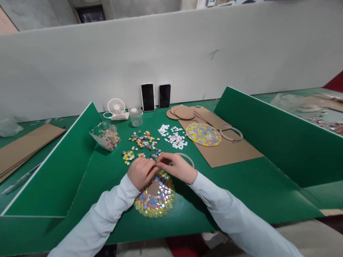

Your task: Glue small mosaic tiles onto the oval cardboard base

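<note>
A round disc [168, 200] covered with shiny yellow, pink and blue tiles lies near the table's front edge, with a bare brown patch in its middle. Over its upper edge, my left hand [142, 171] and my right hand [177, 166] meet at the fingertips. Both hands are closed in a pinch; whatever is between the fingers is too small to make out. Loose coloured tiles [144, 140] are scattered just beyond my hands, and white pieces [177, 140] lie to their right. A pale ring [189, 157] is partly hidden behind my right hand.
A clear tub of tiles [107, 136], a small fan [116, 107], a glass [135, 117] and two phones [148, 97] stand farther back. At right, cardboard [227, 155] bears a tiled disc [203, 134] and a white ring [231, 133]. Green panels [268, 132] flank the workspace.
</note>
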`<state>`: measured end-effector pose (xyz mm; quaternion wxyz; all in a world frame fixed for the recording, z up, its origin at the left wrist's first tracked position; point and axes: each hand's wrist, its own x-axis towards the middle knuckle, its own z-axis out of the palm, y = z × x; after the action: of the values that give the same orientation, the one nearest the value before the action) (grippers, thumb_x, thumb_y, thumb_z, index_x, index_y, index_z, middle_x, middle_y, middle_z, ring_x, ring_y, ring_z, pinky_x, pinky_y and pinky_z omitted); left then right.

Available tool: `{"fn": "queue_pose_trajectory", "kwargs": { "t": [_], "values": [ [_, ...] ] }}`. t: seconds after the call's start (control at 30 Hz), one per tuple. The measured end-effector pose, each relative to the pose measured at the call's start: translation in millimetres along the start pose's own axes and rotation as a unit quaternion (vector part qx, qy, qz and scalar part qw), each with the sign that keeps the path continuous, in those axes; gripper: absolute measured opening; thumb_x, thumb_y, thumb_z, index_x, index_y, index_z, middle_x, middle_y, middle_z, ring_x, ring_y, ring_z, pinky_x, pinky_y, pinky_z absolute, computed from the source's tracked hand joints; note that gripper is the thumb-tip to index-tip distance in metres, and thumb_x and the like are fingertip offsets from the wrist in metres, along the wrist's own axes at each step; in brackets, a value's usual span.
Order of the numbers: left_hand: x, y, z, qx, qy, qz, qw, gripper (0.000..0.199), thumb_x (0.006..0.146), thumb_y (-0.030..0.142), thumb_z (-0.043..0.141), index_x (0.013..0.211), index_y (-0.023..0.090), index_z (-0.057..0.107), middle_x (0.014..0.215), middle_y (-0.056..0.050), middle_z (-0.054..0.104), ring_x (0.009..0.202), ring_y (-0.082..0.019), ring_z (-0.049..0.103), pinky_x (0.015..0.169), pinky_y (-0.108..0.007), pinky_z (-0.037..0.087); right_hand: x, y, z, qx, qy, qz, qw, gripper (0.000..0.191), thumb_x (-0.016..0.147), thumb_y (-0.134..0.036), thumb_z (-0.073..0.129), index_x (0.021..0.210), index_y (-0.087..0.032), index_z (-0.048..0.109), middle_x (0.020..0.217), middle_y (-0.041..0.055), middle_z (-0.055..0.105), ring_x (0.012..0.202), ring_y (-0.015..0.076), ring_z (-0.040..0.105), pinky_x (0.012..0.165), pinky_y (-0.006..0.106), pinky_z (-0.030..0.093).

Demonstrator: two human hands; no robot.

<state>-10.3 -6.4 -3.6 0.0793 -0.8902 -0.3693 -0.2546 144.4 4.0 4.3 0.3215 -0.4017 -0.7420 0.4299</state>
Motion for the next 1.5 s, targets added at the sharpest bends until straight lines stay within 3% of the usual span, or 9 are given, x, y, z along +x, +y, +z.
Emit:
{"fn": "queue_pose_trajectory", "kwargs": {
  "t": [0.17,0.47,0.67,0.83,0.97,1.17,1.5],
  "values": [
    [1,-1,-1.8,0.011,0.011,0.006,1.0,0.027,0.079,0.031,0.036,0.061,0.017,0.05,0.054,-0.001,0.057,0.053,-0.014,0.052,0.053,-0.026,0.037,1,0,-2,0.009,-0.023,0.006,1.0,0.009,0.069,-0.018,0.045,0.064,-0.016,0.052,0.059,-0.0019,0.052,0.055,0.0088,0.045,0.053,0.021,0.037],
    [2,-2,-4.5,0.014,0.035,0.014,0.999,0.03,0.077,0.037,0.039,0.057,0.017,0.048,0.05,0.0,0.054,0.05,-0.013,0.049,0.054,-0.025,0.035,1,-2,-8,0.115,-0.085,0.045,0.989,0.009,0.065,-0.023,0.05,0.063,-0.015,0.052,0.059,-0.0027,0.051,0.055,0.0082,0.046,0.055,0.021,0.038],
    [2,-6,-4.4,0.01,0.024,-0.002,1.0,0.034,0.076,0.044,0.037,0.058,0.018,0.049,0.05,0.0,0.053,0.05,-0.012,0.049,0.053,-0.024,0.035,0,-2,-7,0.148,-0.106,0.055,0.982,0.011,0.065,-0.026,0.051,0.062,-0.016,0.051,0.058,-0.003,0.051,0.054,0.0083,0.047,0.055,0.022,0.04],
    [2,-11,-5.6,-0.053,-0.001,-0.056,0.997,0.036,0.075,0.048,0.036,0.061,0.017,0.049,0.052,0.0,0.053,0.052,-0.012,0.049,0.053,-0.025,0.036,1,0,-6,0.154,-0.072,0.062,0.983,0.015,0.065,-0.03,0.052,0.064,-0.015,0.051,0.058,-0.0028,0.05,0.052,0.0077,0.046,0.053,0.022,0.04],
    [5,-16,-7.5,-0.156,-0.056,-0.108,0.98,0.024,0.077,0.036,0.038,0.069,0.017,0.051,0.064,-0.001,0.056,0.062,-0.012,0.051,0.059,-0.024,0.039,3,1,-10,0.165,-0.025,0.062,0.984,0.018,0.064,-0.034,0.052,0.065,-0.016,0.05,0.06,-0.0028,0.049,0.053,0.0074,0.045,0.054,0.023,0.04],
    [4,-19,-4.6,-0.197,-0.184,-0.037,0.962,0.011,0.074,0.023,0.046,0.071,0.018,0.056,0.074,-0.003,0.053,0.073,-0.014,0.05,0.072,-0.028,0.038,5,1,-15,0.156,0.031,0.067,0.985,0.017,0.064,-0.032,0.052,0.064,-0.015,0.049,0.059,-0.0034,0.048,0.05,0.0067,0.043,0.053,0.023,0.039],
    [1,-14,2.4,-0.166,-0.188,-0.019,0.968,0.015,0.078,0.023,0.038,0.07,0.016,0.051,0.073,-0.004,0.049,0.069,-0.015,0.044,0.067,-0.027,0.037,6,2,-14,0.152,0.032,0.072,0.985,0.015,0.064,-0.03,0.051,0.065,-0.015,0.049,0.059,-0.0033,0.048,0.05,0.0073,0.043,0.052,0.023,0.037]
  ]
}}
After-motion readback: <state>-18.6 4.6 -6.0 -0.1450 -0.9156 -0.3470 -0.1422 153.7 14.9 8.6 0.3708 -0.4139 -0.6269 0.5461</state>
